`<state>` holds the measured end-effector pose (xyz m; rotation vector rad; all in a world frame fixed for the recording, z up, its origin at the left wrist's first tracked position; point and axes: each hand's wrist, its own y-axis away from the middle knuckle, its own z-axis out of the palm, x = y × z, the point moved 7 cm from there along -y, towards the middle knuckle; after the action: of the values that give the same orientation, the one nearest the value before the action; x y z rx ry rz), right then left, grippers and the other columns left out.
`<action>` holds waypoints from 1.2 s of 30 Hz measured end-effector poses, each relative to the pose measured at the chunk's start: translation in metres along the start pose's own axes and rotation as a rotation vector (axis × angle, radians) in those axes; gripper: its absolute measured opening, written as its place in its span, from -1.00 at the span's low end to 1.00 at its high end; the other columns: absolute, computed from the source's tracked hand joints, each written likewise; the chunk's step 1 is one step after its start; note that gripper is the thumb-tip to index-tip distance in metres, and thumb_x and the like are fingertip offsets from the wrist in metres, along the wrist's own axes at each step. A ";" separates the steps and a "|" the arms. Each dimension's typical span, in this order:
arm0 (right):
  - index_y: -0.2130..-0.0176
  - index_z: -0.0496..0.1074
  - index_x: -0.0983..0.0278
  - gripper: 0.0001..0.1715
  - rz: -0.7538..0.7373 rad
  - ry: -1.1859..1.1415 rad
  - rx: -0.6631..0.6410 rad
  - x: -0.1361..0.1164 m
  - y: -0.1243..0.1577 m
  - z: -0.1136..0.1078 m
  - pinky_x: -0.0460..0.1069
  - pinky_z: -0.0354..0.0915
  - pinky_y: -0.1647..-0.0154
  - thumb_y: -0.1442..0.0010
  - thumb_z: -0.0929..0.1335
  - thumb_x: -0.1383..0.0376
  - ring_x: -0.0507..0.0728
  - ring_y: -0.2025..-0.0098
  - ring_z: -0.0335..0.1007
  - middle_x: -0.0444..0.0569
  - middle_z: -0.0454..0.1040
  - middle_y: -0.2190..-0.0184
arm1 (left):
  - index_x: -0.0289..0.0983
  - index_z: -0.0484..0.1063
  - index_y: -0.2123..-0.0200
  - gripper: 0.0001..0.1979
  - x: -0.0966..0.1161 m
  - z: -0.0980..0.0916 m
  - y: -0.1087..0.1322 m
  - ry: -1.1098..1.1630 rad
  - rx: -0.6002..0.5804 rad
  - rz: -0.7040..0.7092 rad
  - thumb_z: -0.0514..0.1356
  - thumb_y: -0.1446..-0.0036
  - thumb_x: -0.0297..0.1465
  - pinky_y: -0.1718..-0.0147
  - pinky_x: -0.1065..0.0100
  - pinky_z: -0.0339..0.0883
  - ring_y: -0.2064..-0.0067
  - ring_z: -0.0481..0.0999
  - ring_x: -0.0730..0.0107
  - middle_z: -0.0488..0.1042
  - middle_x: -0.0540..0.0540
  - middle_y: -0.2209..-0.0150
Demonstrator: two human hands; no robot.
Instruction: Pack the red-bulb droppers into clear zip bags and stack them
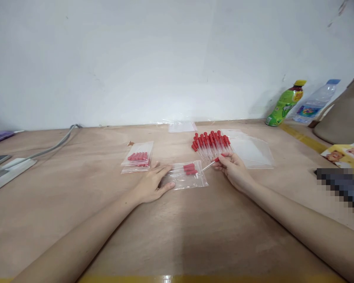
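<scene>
My left hand (153, 181) lies flat with fingers spread on the left end of a clear plastic bag (186, 181) that has two red-capped droppers inside. My right hand (233, 168) pinches a single red-capped dropper (212, 162) whose clear tip points at the bag's open right side. Just behind my right hand is a loose pile of red-capped droppers (211, 144). Filled bags of droppers (137, 158) are stacked to the left of my left hand.
Empty clear bags (252, 151) lie right of the pile, another (182, 126) by the wall. A green bottle (285, 104) and a clear bottle (315, 101) stand at back right. A power strip with cable (8, 167) sits far left. A printed packet (343, 154) lies at right.
</scene>
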<state>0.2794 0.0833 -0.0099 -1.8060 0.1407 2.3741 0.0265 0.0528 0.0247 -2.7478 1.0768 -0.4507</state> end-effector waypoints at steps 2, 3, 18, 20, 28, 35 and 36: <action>0.37 0.22 0.23 -0.52 0.049 0.111 -0.150 0.001 0.003 0.005 -0.05 0.32 0.36 0.18 0.46 0.08 0.02 0.44 0.40 -0.15 0.46 0.48 | -0.28 -0.03 -0.22 -0.41 0.000 0.002 0.001 -0.023 -0.051 0.004 -0.03 -0.22 -0.13 -0.18 0.00 -0.08 -0.21 0.12 0.12 0.15 -0.15 -0.19; 0.38 0.24 0.24 -0.55 0.048 0.201 -0.230 0.001 0.005 0.007 -0.04 0.31 0.35 0.17 0.46 0.08 0.02 0.42 0.40 -0.13 0.46 0.47 | -0.27 -0.06 -0.23 -0.41 -0.001 0.003 0.002 -0.032 -0.065 0.004 -0.04 -0.22 -0.13 -0.19 0.00 -0.09 -0.22 0.10 0.11 0.13 -0.15 -0.21; 0.55 0.37 0.26 -0.78 -0.585 0.929 -0.419 -0.017 0.023 0.049 -0.01 0.20 0.32 0.05 0.43 0.20 0.07 0.36 0.30 -0.09 0.41 0.46 | -0.24 -0.13 -0.25 -0.34 0.003 0.006 0.000 -0.068 -0.100 0.026 -0.06 -0.20 -0.04 -0.21 0.00 -0.22 -0.25 0.02 0.12 0.08 -0.17 -0.22; 0.55 0.39 0.26 -0.80 -0.613 0.930 -0.455 -0.017 0.025 0.053 0.01 0.21 0.28 0.03 0.43 0.22 0.08 0.33 0.30 -0.07 0.42 0.43 | -0.24 -0.13 -0.25 -0.34 0.004 0.008 0.000 -0.086 -0.122 0.044 -0.07 -0.20 -0.04 -0.21 -0.01 -0.28 -0.25 0.00 0.14 0.06 -0.17 -0.23; 0.53 0.44 0.25 -0.85 -0.675 0.964 -0.522 -0.021 0.031 0.060 0.01 0.19 0.24 -0.05 0.38 0.27 0.07 0.31 0.29 -0.07 0.43 0.41 | -0.14 -0.16 -0.26 -0.40 0.006 0.012 0.000 -0.161 -0.173 0.064 -0.13 -0.23 -0.05 -0.19 -0.06 -0.34 -0.27 -0.07 0.14 -0.09 -0.12 -0.28; 0.55 0.37 0.26 -0.78 -0.639 1.117 -0.421 -0.017 0.031 0.060 0.01 0.15 0.27 0.01 0.41 0.20 0.09 0.34 0.27 -0.09 0.43 0.48 | -0.13 -0.26 -0.27 -0.30 0.013 0.015 0.001 -0.115 -0.222 0.075 -0.09 -0.18 0.01 -0.19 0.06 -0.15 -0.29 -0.18 0.10 -0.22 -0.08 -0.30; 0.56 0.37 0.26 -0.76 -0.601 1.128 -0.417 -0.017 0.028 0.058 -0.01 0.15 0.31 0.02 0.41 0.19 0.08 0.37 0.27 -0.10 0.43 0.50 | -0.13 -0.26 -0.27 -0.29 0.013 0.015 0.002 -0.107 -0.229 0.071 -0.08 -0.18 0.02 -0.19 0.07 -0.13 -0.29 -0.18 0.10 -0.22 -0.07 -0.30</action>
<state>0.2243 0.0641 0.0217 -2.6403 -0.7042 0.8447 0.0391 0.0434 0.0130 -2.8770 1.2654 -0.1779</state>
